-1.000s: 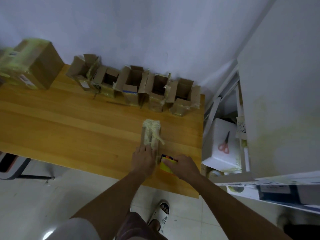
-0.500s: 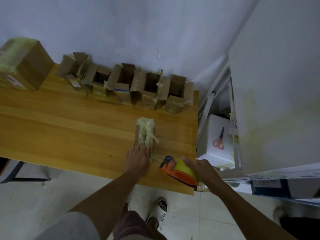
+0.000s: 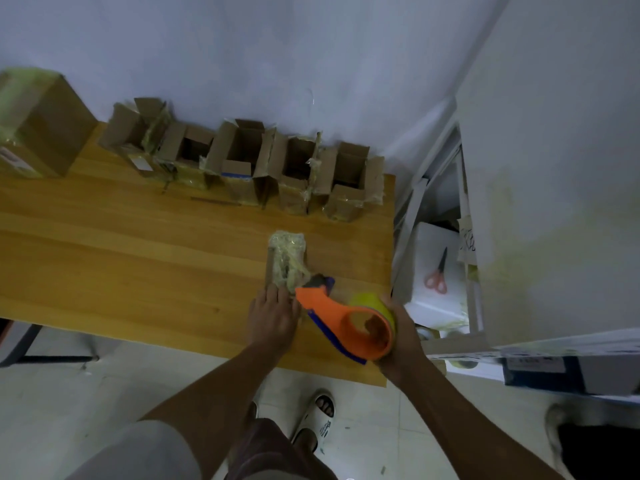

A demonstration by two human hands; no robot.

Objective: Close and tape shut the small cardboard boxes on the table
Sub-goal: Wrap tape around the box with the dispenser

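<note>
Box (image 3: 287,259) under left hand (image 3: 272,318); labels unreadable

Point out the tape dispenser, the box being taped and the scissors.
tape dispenser (image 3: 332,308): head view, orange body.
taped box (image 3: 288,258): head view, tape-covered top.
scissors (image 3: 437,278): head view, red handles.

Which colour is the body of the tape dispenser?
Orange, seen in the head view: tape dispenser.

Our forearms are bare, without sleeves; we wear grey shorts (image 3: 145,452) and white slide sandals (image 3: 317,422) with dark print.
</note>
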